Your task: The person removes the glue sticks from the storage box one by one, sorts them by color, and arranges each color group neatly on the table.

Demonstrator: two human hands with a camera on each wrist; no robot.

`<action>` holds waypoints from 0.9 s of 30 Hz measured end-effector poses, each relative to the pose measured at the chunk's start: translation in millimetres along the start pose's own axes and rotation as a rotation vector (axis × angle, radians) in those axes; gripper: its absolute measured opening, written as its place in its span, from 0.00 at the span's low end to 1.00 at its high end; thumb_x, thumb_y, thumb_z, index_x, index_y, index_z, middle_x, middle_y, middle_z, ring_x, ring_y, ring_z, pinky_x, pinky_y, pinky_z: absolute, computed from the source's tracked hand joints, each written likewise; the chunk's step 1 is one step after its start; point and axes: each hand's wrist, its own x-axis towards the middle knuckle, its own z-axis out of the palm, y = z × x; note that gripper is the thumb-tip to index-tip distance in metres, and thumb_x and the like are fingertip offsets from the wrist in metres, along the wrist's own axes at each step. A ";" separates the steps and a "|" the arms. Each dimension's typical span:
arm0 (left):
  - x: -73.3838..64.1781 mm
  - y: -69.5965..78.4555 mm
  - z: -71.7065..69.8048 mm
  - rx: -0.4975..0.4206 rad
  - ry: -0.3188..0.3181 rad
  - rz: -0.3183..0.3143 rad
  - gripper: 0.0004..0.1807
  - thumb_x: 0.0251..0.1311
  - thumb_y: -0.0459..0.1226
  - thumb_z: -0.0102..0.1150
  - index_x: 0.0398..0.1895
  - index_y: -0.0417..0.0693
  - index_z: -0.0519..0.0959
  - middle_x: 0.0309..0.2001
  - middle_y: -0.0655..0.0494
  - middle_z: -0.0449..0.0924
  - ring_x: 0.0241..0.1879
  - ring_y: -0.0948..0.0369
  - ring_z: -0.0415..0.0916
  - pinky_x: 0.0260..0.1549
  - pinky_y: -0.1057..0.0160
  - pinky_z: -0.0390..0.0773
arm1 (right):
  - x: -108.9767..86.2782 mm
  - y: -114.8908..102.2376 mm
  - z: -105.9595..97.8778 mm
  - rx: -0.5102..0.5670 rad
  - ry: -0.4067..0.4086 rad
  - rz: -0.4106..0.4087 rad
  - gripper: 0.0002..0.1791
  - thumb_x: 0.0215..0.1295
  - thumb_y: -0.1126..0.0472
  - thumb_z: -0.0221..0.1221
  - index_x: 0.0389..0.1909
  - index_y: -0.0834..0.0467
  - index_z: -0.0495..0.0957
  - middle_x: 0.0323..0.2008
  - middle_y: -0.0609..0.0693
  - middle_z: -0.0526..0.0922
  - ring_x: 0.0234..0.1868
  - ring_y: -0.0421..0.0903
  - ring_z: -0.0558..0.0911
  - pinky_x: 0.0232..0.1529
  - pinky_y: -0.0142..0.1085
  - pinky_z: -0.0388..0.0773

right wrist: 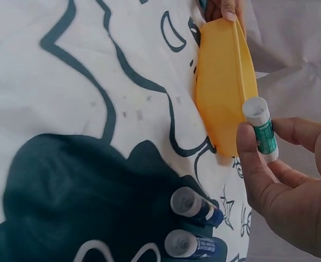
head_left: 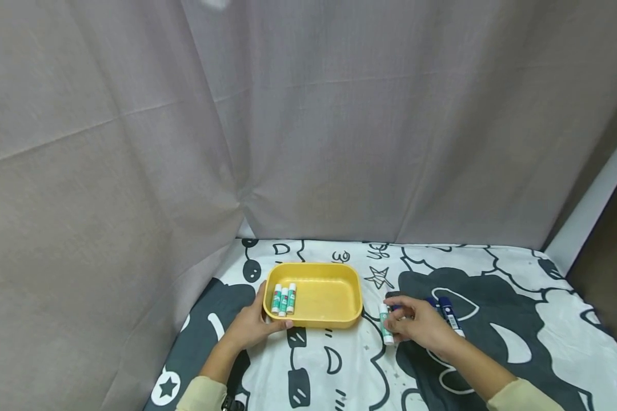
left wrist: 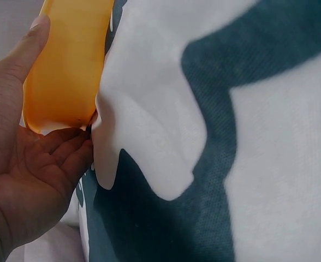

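Left hand grips a yellow tray; right hand pinches a green-white tube (blurred, probably glue).

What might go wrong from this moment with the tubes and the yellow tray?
The right hand pinches a green-and-white tube, which might slip from its fingers. The blue tubes lie close to that hand and might get knocked and roll. The left hand grips one end of the yellow tray; if it tilts, the three small tubes inside might slide.
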 end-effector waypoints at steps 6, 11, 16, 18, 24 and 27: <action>-0.4 0.9 -0.8 0.000 0.001 -0.005 0.77 0.48 0.71 0.81 0.93 0.63 0.43 0.74 0.31 0.77 0.66 0.38 0.82 0.65 0.30 0.79 | -9.8 10.2 -2.8 0.003 -0.006 0.045 0.33 0.71 0.71 0.71 0.75 0.67 0.74 0.46 0.59 0.85 0.43 0.48 0.90 0.43 0.45 0.93; -0.7 -0.3 -0.3 0.001 -0.001 -0.008 0.77 0.48 0.72 0.81 0.93 0.62 0.43 0.75 0.32 0.77 0.67 0.38 0.82 0.66 0.30 0.79 | -15.8 18.3 -4.9 -0.037 0.002 0.071 0.33 0.69 0.70 0.72 0.74 0.67 0.75 0.45 0.59 0.86 0.41 0.48 0.90 0.42 0.46 0.92; -0.1 -1.6 0.3 0.000 0.001 0.005 0.77 0.49 0.71 0.81 0.93 0.62 0.43 0.74 0.32 0.78 0.67 0.38 0.82 0.66 0.31 0.79 | -20.0 26.4 -4.8 -0.080 0.014 0.098 0.32 0.68 0.70 0.73 0.72 0.65 0.77 0.44 0.57 0.86 0.40 0.48 0.90 0.41 0.45 0.92; 0.1 -1.8 0.4 0.001 0.002 0.006 0.77 0.49 0.71 0.81 0.93 0.61 0.43 0.74 0.32 0.78 0.67 0.38 0.82 0.66 0.31 0.79 | -21.9 29.1 -4.2 -0.087 0.022 0.102 0.31 0.67 0.71 0.74 0.70 0.65 0.78 0.43 0.57 0.87 0.39 0.47 0.90 0.40 0.45 0.92; 0.0 -0.6 0.6 0.005 -0.002 -0.002 0.77 0.49 0.72 0.81 0.93 0.61 0.42 0.74 0.32 0.78 0.67 0.39 0.82 0.66 0.31 0.79 | -29.4 35.3 -5.6 -0.079 0.012 0.083 0.30 0.67 0.72 0.73 0.69 0.69 0.77 0.42 0.58 0.86 0.38 0.48 0.90 0.39 0.45 0.92; 0.1 0.2 0.5 0.005 -0.001 -0.001 0.77 0.49 0.72 0.81 0.93 0.62 0.43 0.74 0.32 0.78 0.67 0.39 0.82 0.66 0.31 0.79 | -32.6 39.7 -8.4 -0.076 -0.019 0.064 0.31 0.68 0.72 0.73 0.70 0.70 0.76 0.41 0.58 0.85 0.38 0.48 0.90 0.39 0.45 0.92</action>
